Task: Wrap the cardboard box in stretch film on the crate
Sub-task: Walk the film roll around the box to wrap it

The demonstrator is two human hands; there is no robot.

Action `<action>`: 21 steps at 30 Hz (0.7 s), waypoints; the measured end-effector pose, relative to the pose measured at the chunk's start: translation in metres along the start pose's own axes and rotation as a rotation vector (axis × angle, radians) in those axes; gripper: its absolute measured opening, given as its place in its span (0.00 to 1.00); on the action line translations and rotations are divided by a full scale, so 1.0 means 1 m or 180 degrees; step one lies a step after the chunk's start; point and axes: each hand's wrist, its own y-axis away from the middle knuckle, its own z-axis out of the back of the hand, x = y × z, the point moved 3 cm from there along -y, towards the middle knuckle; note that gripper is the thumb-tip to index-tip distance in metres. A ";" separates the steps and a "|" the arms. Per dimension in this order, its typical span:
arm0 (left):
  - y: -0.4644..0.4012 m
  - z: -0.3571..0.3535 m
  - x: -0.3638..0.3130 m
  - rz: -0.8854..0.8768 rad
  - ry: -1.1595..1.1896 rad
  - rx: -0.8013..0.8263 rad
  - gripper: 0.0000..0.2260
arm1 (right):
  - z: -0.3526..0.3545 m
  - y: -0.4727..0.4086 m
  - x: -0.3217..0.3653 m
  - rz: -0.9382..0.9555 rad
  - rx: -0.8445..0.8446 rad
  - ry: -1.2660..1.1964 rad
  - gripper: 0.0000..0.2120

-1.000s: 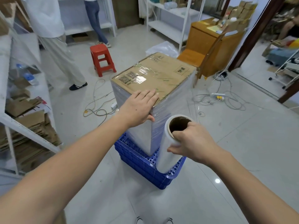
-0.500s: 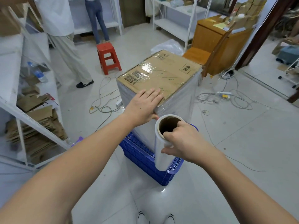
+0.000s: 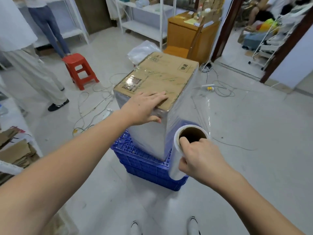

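Item: cardboard box, standing on the blue crate on the floor, its side walls already under film and its brown top partly bare. Our left hand lies flat on the near top corner, fingers straight, thumb on the near side wall, pressing the box steady. Our right hand grasps the film roll at its upper end, one finger hooked into the cardboard core, the rest curled round the outside. A sheet of stretch film runs from the roll to the box's right wall. Step in hand, as we judge it: carrying the roll round the near right corner. To do it well we keep the sheet taut and the roll upright and close to the wall, overlap the band below, and hold the box down against the pull. Orientation: the roll's long axis stands near vertical, open core upward; the box's longer top edge runs away from us, toward the wooden cabinet.
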 end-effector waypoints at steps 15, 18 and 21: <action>-0.021 -0.010 0.078 -0.0599 -0.0092 0.0165 0.51 | -0.004 -0.016 0.034 -0.1761 0.0147 -0.0175 0.12; -0.022 -0.013 0.078 -0.0624 -0.0134 0.0147 0.52 | -0.010 -0.016 0.037 -0.1850 -0.0047 0.0120 0.11; -0.021 -0.012 0.077 -0.0592 -0.0154 0.0195 0.52 | -0.011 -0.016 0.037 -0.1935 -0.0200 0.0543 0.25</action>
